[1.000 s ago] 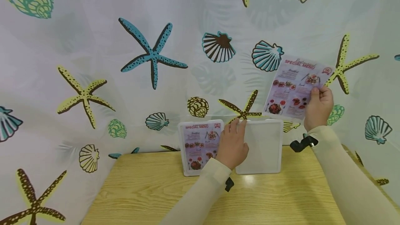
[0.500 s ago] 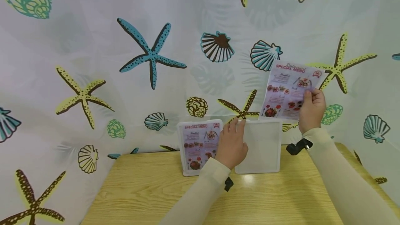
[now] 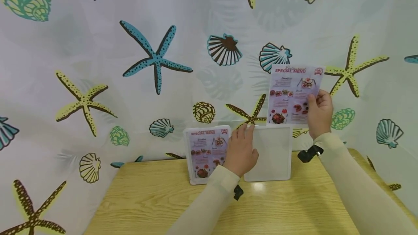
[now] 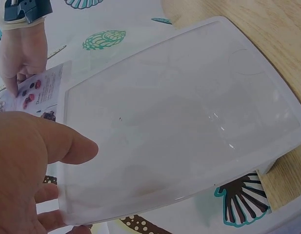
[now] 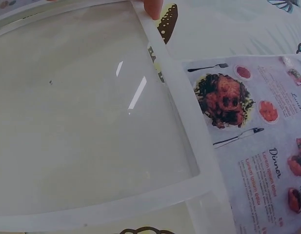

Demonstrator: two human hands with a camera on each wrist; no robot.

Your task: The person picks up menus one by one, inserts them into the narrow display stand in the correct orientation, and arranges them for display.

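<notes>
My right hand (image 3: 321,115) pinches a printed menu sheet (image 3: 290,86) by its right edge, thumb in front. The sheet stands upright, its lower edge at the top edge of a blank white-framed menu holder (image 3: 271,159). In the right wrist view the sheet (image 5: 252,161) meets the holder's rim (image 5: 184,117); whether it sits inside a slot I cannot tell. My left hand (image 3: 241,151) grips that holder's top left corner. The left wrist view shows the thumb (image 4: 79,148) over the front and fingers behind the edge.
Left of the blank holder stands a second menu holder (image 3: 192,171) with a like menu in it, partly covered by my left hand. Both stand near the back of a wooden table (image 3: 147,198). Behind hangs a curtain (image 3: 98,46) printed with starfish and shells.
My right hand has brought the menu sheet left and turned it from a tilt to nearly upright, over the blank holder. My left hand keeps its place on the holder.
</notes>
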